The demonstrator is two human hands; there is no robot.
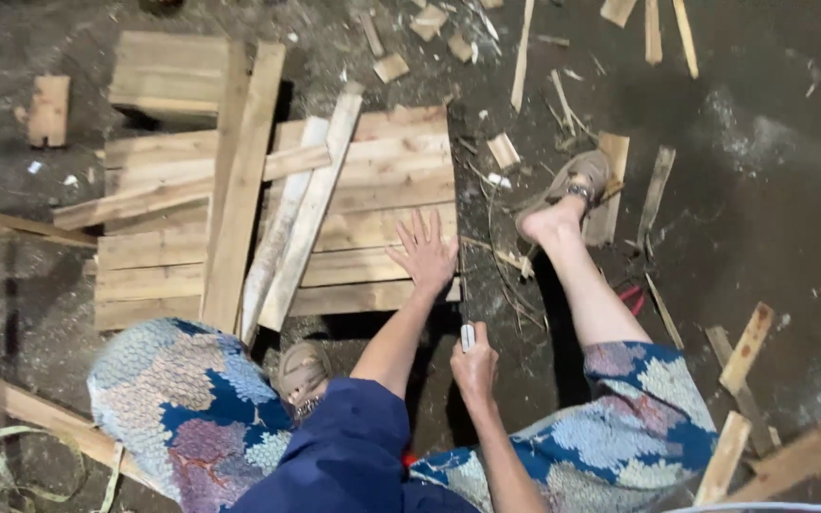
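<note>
The fingers (427, 228) of the left hand (425, 256) are spread wide and pressed flat on the right end of a low wooden pallet (372, 209), holding nothing and simply bearing down near its near-right corner, while the fingers (480, 354) of the right hand (475, 366) are curled tight round the pale handle of a hand saw (465, 318), whose thin dark blade runs up from the fist along the pallet's right edge, just beside the left palm. Judging by this, the step in hand looks like a cut at that right edge, with the left hand acting as the clamp; the next stroke would call for steady downward weight on the boards, a straight line for the blade, and the left thumb kept apart from the teeth. The pallet lies on the dirty floor (762, 190) straight ahead of the seated person, its pale slats rough, unevenly spaced and crossed by several loose planks (239, 190) that lean diagonally over its left and middle parts. A sandalled foot (567, 190) on an outstretched leg rests beyond the pallet's right edge among offcuts and splinters (653, 195), and the other sandal (301, 375) is tucked against the pallet's near edge. More scrap strips (743, 347) lie scattered near the floor's right side, and a second stack of boards (163, 76) sits past the pallet's far-left corner. How deep the blade sits in the wood cannot be told.
</note>
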